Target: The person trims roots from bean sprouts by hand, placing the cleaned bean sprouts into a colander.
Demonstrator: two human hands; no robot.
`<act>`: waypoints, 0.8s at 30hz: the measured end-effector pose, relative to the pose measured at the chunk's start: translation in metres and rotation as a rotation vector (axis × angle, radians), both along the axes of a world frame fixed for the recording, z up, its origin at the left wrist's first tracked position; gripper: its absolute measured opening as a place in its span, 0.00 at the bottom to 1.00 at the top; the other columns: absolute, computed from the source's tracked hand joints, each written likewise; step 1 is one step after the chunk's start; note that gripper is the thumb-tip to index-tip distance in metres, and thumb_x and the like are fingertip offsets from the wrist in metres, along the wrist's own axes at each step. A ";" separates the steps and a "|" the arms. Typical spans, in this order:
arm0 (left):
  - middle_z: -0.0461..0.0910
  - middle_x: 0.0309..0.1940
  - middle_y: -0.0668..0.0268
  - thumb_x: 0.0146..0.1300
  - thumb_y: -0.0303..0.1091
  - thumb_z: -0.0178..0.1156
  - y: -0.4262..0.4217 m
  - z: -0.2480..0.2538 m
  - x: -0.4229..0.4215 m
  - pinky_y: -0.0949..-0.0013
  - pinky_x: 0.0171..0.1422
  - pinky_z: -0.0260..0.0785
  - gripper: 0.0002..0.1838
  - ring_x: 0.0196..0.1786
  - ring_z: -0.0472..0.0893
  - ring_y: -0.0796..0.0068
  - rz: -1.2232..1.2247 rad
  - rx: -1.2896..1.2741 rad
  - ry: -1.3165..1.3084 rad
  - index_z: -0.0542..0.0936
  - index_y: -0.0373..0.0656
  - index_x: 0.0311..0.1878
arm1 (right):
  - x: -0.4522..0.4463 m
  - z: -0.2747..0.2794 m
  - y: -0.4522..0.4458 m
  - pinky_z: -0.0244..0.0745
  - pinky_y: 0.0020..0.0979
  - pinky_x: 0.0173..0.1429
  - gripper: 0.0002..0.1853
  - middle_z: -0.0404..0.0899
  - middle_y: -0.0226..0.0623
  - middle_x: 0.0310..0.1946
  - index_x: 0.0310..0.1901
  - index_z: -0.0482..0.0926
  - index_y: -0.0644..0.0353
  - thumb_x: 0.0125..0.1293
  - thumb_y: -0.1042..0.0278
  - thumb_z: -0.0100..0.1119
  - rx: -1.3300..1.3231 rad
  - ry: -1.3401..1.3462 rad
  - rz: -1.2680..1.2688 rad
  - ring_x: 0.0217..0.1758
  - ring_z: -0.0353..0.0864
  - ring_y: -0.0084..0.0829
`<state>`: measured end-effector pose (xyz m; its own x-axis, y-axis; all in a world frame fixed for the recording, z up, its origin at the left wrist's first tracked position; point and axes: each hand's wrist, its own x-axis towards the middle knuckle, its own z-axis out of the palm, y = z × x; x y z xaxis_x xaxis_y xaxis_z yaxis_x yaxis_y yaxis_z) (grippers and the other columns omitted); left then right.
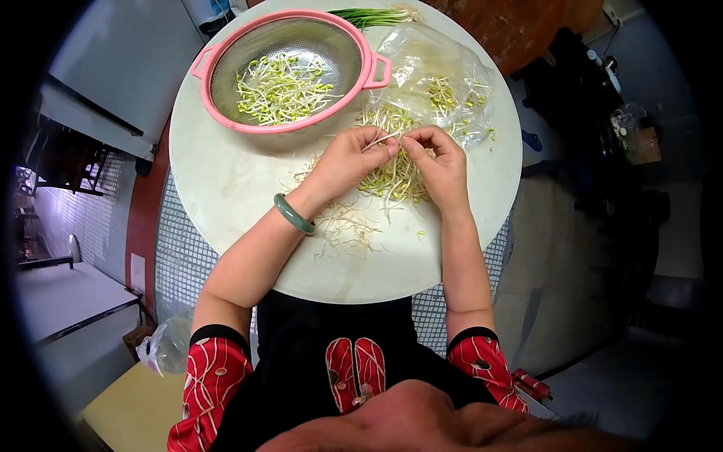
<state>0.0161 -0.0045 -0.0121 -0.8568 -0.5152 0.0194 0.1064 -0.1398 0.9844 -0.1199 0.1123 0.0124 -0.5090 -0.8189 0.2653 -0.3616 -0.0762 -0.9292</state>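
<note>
My left hand (350,160), with a green bangle (294,214) at its wrist, pinches a pale bean sprout (382,138) between thumb and fingers. Close beside it, my right hand (439,167) is closed in a pinch at the sprout's other end; the exact contact is too small to tell. Beneath both hands lies a loose pile of bean sprouts (397,183). Thin root ends (348,228) are scattered nearer to me. At the back left, a pink-rimmed metal colander (217,113) contains more bean sprouts (285,90).
A clear plastic bag (422,56) with sprouts in it lies at the back right of the round white table (226,192). Behind the colander is a bunch of green onions (373,16). A yellow stool-like surface (135,407) and a plastic bag (167,348) stand at lower left.
</note>
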 end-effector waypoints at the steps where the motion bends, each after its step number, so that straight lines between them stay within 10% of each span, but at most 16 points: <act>1: 0.71 0.24 0.81 0.68 0.34 0.60 0.001 0.002 0.001 0.82 0.22 0.52 0.06 0.20 0.61 0.93 0.009 -0.025 -0.001 0.79 0.43 0.41 | 0.000 0.001 0.001 0.74 0.25 0.44 0.07 0.81 0.31 0.33 0.38 0.82 0.65 0.64 0.70 0.66 0.005 0.017 -0.008 0.37 0.77 0.21; 24: 0.74 0.26 0.78 0.71 0.37 0.59 -0.003 0.007 0.004 0.83 0.20 0.48 0.07 0.19 0.61 0.93 -0.094 0.138 -0.142 0.76 0.45 0.43 | -0.009 0.013 0.005 0.75 0.31 0.43 0.05 0.81 0.40 0.32 0.35 0.78 0.65 0.61 0.74 0.63 0.055 0.907 -0.040 0.35 0.81 0.34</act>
